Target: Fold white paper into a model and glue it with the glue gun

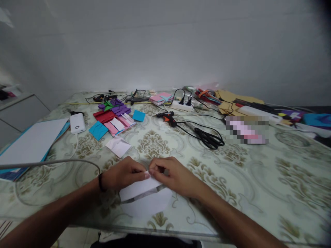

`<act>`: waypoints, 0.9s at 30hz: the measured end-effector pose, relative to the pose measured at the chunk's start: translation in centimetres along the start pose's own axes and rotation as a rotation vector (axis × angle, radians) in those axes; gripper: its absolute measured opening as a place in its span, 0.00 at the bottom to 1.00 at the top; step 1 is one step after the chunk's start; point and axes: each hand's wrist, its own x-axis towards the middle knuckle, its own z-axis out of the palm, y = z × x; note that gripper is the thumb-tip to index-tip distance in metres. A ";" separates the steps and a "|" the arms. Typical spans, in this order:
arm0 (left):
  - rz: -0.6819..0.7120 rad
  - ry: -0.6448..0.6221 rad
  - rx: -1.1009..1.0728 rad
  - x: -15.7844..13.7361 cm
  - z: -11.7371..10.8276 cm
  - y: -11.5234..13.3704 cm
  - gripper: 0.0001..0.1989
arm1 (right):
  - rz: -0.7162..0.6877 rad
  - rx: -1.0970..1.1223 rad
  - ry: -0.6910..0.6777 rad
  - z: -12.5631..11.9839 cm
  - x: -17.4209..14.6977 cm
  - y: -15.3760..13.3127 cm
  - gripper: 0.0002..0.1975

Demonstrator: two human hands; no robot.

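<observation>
A folded sheet of white paper [147, 204] lies on the table near its front edge, one flap raised and a gap showing along the fold. My left hand [129, 174] pinches its far edge between thumb and fingers. Right beside it, my right hand [172, 174] grips the same edge, the thumb and fingertips nearly touching those of the left. Beyond my left hand rests a small folded white paper piece [118, 146]. Past that are blue folded paper squares [98, 130] and a cluster of red, pink and purple folded papers [104, 116].
A glue gun [169, 119] with a coiled black cable [208, 137] lies mid-table. At left are a white power bank [77, 123] and a stack of paper sheets [33, 141]. A plugged power strip [182, 106] stands at the back. A grey cable [64, 161] runs toward my left wrist.
</observation>
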 end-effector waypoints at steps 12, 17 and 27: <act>-0.050 0.418 -0.061 -0.3 -1.7 0.3 0.24 | 0.066 0.096 0.258 -4.2 -1.1 0.3 0.12; -0.087 0.552 -0.119 0.2 -0.9 0.1 0.22 | 0.139 0.120 0.131 -2.0 -0.3 0.6 0.15; -0.167 0.228 -0.207 0.1 -0.1 -0.9 0.20 | 0.191 0.167 0.081 -0.3 0.0 0.8 0.15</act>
